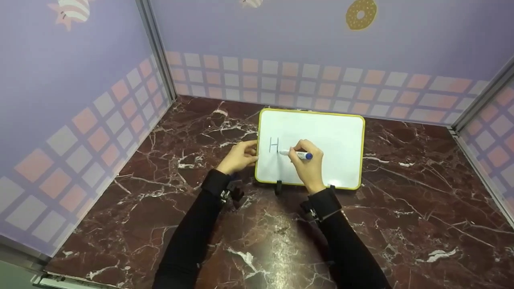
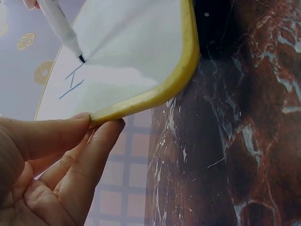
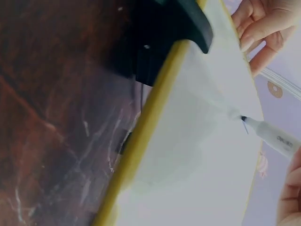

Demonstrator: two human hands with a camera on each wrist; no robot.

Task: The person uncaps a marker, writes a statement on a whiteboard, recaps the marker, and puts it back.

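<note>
A small whiteboard (image 1: pixel 337 148) with a yellow frame leans back on a black stand (image 3: pixel 162 33). My left hand (image 1: pixel 240 156) pinches its left edge between thumb and fingers; in the left wrist view the fingertips meet on the yellow rim (image 2: pixel 141 101). In my right hand (image 1: pixel 309 162) is a white marker (image 2: pixel 61 28) with a blue end, gripped like a pen. Its dark tip is right at the board's surface, at the foot of the right stroke of a blue letter H (image 1: pixel 274 145).
The board stands on a dark red marbled tabletop (image 1: pixel 132 224). Purple panels (image 1: pixel 257 40) with pink and white squares rise behind it and at both sides. A metal corner post (image 1: pixel 158 48) stands at the back left.
</note>
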